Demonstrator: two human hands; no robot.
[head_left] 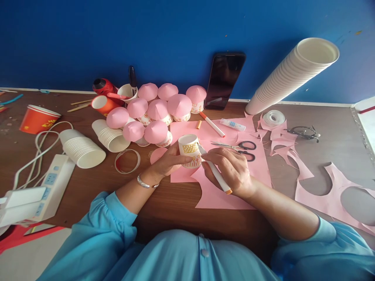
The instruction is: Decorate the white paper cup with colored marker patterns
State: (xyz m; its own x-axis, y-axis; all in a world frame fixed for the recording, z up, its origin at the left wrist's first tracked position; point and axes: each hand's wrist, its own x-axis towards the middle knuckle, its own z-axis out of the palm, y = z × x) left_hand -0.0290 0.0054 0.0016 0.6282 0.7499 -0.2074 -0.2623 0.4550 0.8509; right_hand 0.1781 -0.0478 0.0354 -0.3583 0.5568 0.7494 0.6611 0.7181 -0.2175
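Note:
A small white paper cup (189,150) with a yellow lattice drawing and reddish strokes near its lower edge is held in my left hand (169,162). My right hand (230,169) grips a white marker pen (219,177) with an orange end, its tip against the cup's side or very near it. Beneath both hands lies pink paper (234,195). Scissors (237,147) with black handles rest on that paper, just beyond my right hand. Past the cup stand several small cups topped with pink paper cones (158,109).
A tall stack of white cups (290,74) leans against the blue wall at right, near a phone (225,80). Cup stacks (82,148), a tape roll (127,161) and a power strip (51,187) lie left. Pink scraps (325,191) and glasses (304,132) lie right.

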